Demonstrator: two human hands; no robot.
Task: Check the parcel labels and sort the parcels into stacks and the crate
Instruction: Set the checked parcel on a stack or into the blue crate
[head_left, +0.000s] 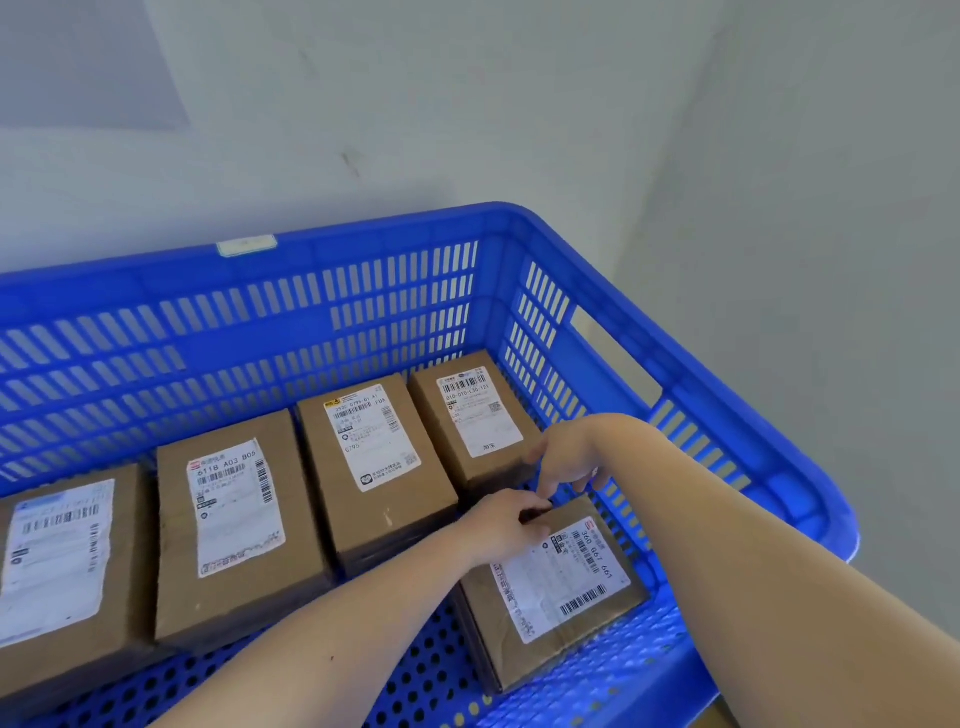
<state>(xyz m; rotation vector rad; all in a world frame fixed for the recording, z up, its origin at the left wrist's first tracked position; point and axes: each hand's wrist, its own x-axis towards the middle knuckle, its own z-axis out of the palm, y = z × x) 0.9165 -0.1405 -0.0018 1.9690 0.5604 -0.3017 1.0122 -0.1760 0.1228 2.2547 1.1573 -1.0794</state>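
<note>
A blue slatted crate (363, 291) holds several brown cardboard parcels with white labels. A row of them lies along its far wall, among them one parcel (234, 519) at the middle left and another (374, 467) beside it. A separate parcel (550, 587), labelled 360 G67 661, lies label up near the crate's right wall. My left hand (506, 525) grips the far left corner of this parcel, fingers curled over its edge. My right hand (566, 457) hovers just above the parcel's far edge with fingers loosely bent, holding nothing.
The far right parcel (478, 426) of the row sits right behind my hands. The crate's perforated blue floor (415, 675) shows in front of the row. A pale wall (467, 104) stands behind and to the right of the crate.
</note>
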